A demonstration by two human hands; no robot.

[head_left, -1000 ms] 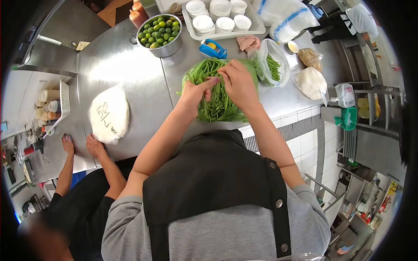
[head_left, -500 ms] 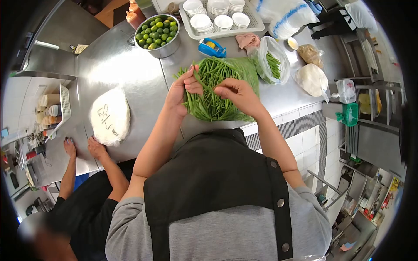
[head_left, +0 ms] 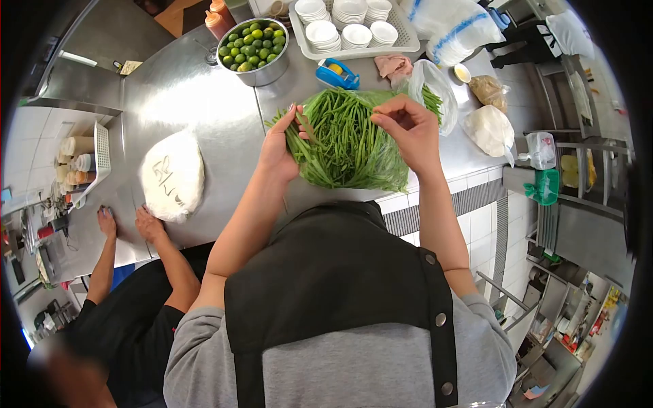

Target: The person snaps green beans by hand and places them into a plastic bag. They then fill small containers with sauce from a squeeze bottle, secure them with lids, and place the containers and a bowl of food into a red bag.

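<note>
A heap of green beans (head_left: pixel 340 139) fills an opened clear plastic bag (head_left: pixel 388 170) in front of me. At the heap's left edge, my left hand (head_left: pixel 280 146) is curled around a few green beans, palm turned inward. My right hand (head_left: pixel 415 132) is over the bag's right side, thumb and index finger pinched together; whatever lies between the fingertips is too small to make out. Behind my right hand, a second plastic bag (head_left: pixel 445 85) holds more green beans.
A metal pot of limes (head_left: pixel 255 75), a blue tape dispenser (head_left: pixel 338 75), a crate of white bowls (head_left: pixel 408 47) and a pink cloth (head_left: pixel 393 68) stand behind. A marked white bag (head_left: pixel 172 177) lies left, near a co-worker's hands (head_left: pixel 148 224). White (head_left: pixel 488 129) and brown bags (head_left: pixel 486 90) sit right.
My right hand has moved right and up, away from my left hand, to the bag's right side. My left hand stays at the left edge of the heap.
</note>
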